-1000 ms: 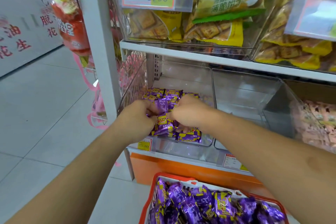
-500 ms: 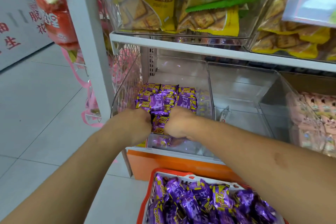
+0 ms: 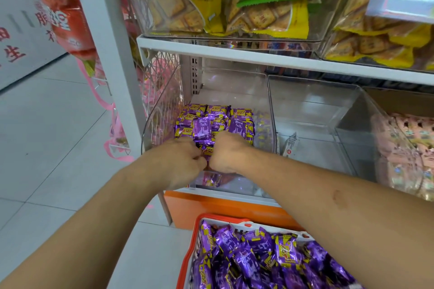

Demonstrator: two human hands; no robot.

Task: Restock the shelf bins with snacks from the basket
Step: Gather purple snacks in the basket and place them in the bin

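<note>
Snacks [image 3: 212, 124] in purple wrappers lie stacked in the leftmost clear shelf bin [image 3: 162, 110]. Left hand [image 3: 178, 159] and right hand [image 3: 226, 153], knuckles nearly touching, each curl their fingers onto packets at the bin's front. Packets look light, soft and slippery; take them across the body, not the crimped ends. Further right and below, the basket [image 3: 187, 256] holds more.

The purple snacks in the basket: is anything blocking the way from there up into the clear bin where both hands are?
Nothing visible blocks it. The basket sits open below the shelf, and the clear bin is open at its front. Both hands, left hand and right hand, already reach the purple snacks inside it.
</note>
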